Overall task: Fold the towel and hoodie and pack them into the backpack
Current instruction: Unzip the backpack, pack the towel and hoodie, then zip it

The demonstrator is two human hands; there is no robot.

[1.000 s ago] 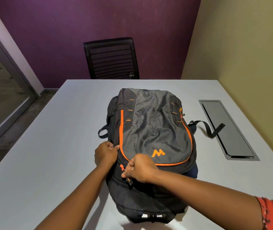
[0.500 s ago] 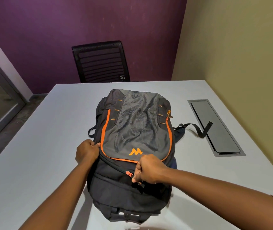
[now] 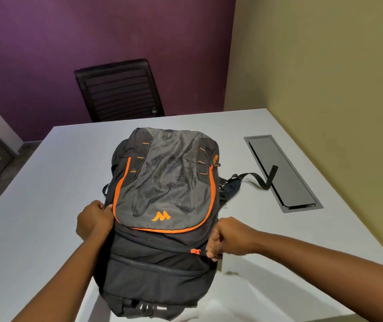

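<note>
Backpack [image 3: 162, 217] fills table [image 3: 46, 205] middle, near edge to past centre. Left hand [image 3: 94, 220] pressed on its left flank, right hand [image 3: 228, 238] at its right flank, both arms crossing near edge. Left of backpack: wide bare tabletop. Right: strap [image 3: 259, 178] trails onto recessed hatch [image 3: 283, 173]. Wall hugs right edge. Chair [image 3: 118, 89] blocks far side.

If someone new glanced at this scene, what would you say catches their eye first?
First, the grey and black backpack with orange trim, lying flat in the middle of the white table. Next, the two bare hands on it: the left hand grips its left edge, while the right hand pinches at the orange zipper pull on its right side. Beyond the table's far edge, a black chair stands against the purple wall.
</note>
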